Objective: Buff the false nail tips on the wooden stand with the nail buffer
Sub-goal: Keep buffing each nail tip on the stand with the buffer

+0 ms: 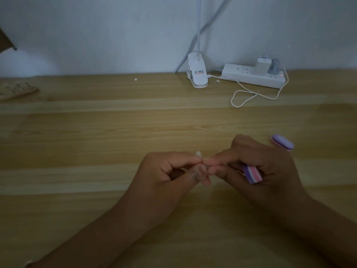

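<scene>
Left hand (170, 171) pinches a nail tip (199, 153); right hand (257, 163) grips the buffer (252, 174), fingertips meeting the tip. The stand (19, 91) sits far left; buffing seems underway, more tips probably left.

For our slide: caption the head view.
Left hand pinches a small pale false nail tip as the right hand, holding a purple-pink striped nail buffer, meets it.
</scene>
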A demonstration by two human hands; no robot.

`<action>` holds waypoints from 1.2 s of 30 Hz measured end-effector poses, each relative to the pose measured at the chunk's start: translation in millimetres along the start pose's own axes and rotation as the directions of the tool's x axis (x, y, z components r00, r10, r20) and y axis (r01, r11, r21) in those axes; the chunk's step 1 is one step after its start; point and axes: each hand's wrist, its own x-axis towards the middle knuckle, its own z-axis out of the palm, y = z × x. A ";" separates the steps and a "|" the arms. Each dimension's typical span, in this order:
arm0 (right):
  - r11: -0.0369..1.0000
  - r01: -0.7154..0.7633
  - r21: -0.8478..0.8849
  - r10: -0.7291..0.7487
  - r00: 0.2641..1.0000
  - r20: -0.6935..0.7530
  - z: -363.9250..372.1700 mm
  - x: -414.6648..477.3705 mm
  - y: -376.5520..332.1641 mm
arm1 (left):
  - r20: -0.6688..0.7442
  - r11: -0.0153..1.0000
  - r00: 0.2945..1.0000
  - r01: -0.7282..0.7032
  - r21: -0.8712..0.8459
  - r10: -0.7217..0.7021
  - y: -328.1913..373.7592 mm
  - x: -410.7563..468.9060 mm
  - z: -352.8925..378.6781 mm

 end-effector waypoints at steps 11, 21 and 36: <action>0.969 -0.172 0.179 0.147 0.978 0.146 -21.4 0.9 15.0 | -0.044 0.997 0.998 0.042 -0.064 -0.045 -3.5 5.8 -3.6; 0.998 -0.036 0.048 0.025 0.978 0.207 -4.2 -1.7 27.9 | -0.081 0.997 0.995 0.046 -0.059 -0.051 -4.0 5.7 -5.5; 0.951 0.182 -0.251 -0.139 0.973 0.183 -11.5 -2.1 13.4 | -0.079 0.988 0.996 -0.039 0.148 0.051 -3.7 3.1 -5.5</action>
